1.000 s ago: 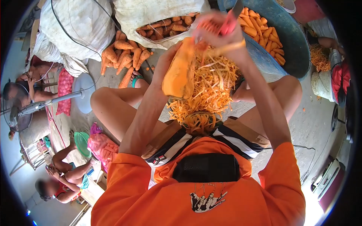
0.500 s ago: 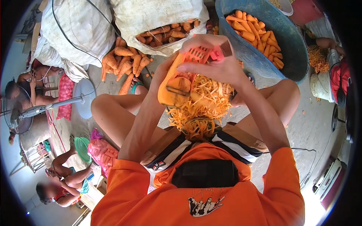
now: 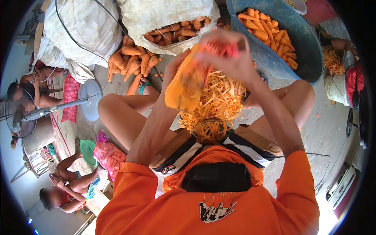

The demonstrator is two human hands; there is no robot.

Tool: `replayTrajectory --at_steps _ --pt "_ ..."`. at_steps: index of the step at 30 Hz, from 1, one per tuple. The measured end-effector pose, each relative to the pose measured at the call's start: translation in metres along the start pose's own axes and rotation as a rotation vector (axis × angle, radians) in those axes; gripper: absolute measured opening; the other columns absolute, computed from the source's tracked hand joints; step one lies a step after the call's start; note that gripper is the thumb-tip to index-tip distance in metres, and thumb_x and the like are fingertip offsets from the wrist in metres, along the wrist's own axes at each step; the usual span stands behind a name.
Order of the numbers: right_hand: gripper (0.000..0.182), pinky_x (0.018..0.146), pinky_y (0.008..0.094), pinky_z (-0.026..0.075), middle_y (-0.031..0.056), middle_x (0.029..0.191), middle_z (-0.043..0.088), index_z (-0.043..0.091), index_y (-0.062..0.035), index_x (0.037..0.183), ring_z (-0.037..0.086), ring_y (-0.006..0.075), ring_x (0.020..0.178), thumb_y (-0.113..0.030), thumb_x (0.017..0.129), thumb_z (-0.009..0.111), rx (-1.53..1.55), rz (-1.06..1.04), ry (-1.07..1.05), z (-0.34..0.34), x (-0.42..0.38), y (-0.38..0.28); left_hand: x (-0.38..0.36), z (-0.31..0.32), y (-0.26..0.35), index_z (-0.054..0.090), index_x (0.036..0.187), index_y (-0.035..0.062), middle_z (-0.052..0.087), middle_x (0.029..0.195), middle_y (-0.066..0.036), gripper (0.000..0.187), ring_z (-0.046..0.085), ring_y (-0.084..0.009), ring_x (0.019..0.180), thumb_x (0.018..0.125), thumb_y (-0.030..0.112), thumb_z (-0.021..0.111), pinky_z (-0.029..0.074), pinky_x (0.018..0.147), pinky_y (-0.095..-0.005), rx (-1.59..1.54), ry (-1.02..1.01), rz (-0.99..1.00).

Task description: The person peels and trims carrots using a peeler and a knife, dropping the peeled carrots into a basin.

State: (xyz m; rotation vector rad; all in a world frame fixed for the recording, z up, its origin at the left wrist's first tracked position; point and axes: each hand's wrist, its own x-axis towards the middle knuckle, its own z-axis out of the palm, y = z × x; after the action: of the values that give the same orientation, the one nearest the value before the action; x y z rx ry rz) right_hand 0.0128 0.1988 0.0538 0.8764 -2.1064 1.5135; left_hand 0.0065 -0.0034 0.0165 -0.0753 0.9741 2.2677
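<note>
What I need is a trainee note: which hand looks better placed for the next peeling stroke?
The right hand, probably: it grips the red tool beside the orange vegetable, while the left hand is busy holding that vegetable.

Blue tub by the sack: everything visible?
The blue tub is deep, elongated and open-topped, plastic by its look, scuffed outside and darker inside. It sits on the concrete floor, cut off by the picture's top edge. Smooth orange carrots lie heaped at one side. The right hand partly overlaps it in view.

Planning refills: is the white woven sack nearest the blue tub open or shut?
Open: the white woven sack gapes, with rough orange carrots showing inside.
</note>
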Motion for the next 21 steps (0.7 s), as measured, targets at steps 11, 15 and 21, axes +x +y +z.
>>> replayTrajectory --at_steps 11,15,21 --pt "0.024 0.075 0.0259 0.055 0.0017 0.091 0.071 0.069 -0.0037 0.1 0.068 0.0102 0.081 -0.011 0.084 0.085 0.01 0.046 -0.107 0.002 0.005 -0.02 0.0 0.014 0.003 0.056 0.135 0.0005 0.067 0.106 -0.01 0.035 0.07 -0.0205 0.087 0.108 0.02 0.044 0.061 0.082 -0.0333 -0.201 0.107 -0.098" --pt "0.02 0.07 0.0233 0.055 0.0005 0.085 0.073 0.071 -0.0051 0.097 0.068 0.006 0.078 -0.018 0.089 0.083 0.31 0.349 0.206 -0.007 -0.002 0.048 0.006 -0.011 -0.003 0.056 0.133 0.0013 0.066 0.108 -0.011 0.033 0.067 -0.0205 0.088 0.107 0.021 0.047 0.063 0.07 -0.0346 -0.223 -0.082 -0.161" --pt "0.012 0.075 0.0248 0.056 0.0022 0.092 0.072 0.069 -0.0048 0.099 0.069 0.0073 0.083 -0.015 0.096 0.075 -0.164 0.312 0.262 -0.046 0.001 0.081 0.0 0.009 0.008 0.058 0.129 0.0031 0.066 0.102 -0.012 0.034 0.068 -0.0224 0.085 0.107 0.029 0.05 0.062 0.066 -0.0336 -0.482 -0.04 -0.339"
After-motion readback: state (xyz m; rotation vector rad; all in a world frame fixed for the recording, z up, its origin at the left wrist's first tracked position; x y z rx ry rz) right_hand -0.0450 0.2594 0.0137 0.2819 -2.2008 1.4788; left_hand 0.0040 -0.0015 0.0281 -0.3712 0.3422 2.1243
